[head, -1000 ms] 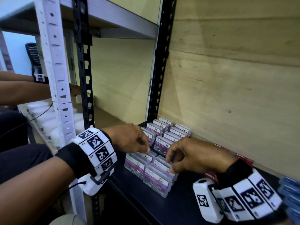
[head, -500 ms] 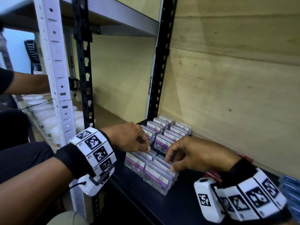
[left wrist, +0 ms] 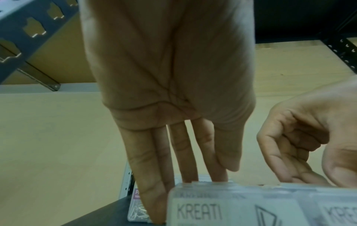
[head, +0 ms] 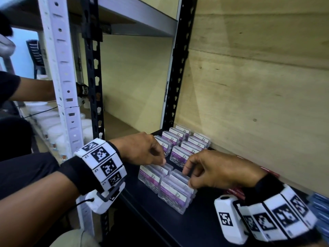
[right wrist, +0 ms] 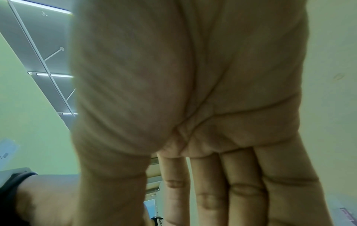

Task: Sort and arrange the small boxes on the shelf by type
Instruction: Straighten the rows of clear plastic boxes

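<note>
Clear paper clip boxes with purple labels stand on the black shelf [head: 178,227]. Two rows [head: 178,138] stand at the back left, and two short groups stand nearer the front. My left hand [head: 162,162] reaches over the left front group [head: 151,177]; in the left wrist view its straight fingers [left wrist: 183,160] go down behind a box [left wrist: 212,211]. My right hand [head: 187,177] pinches the right front group [head: 174,195], thumb in front and fingers behind. The right wrist view shows only the palm and fingers [right wrist: 241,191].
Red boxes [head: 235,190] lie behind my right wrist against the wooden back panel [head: 249,104]. Blue boxes [head: 320,211] sit at the far right. A black upright [head: 176,86] bounds the shelf on the left. Another person's arm [head: 32,90] reaches into the neighbouring rack with white tubs [head: 53,125].
Both hands stay on the front groups of boxes, almost where they were. The other person's arm on the left has shifted.
</note>
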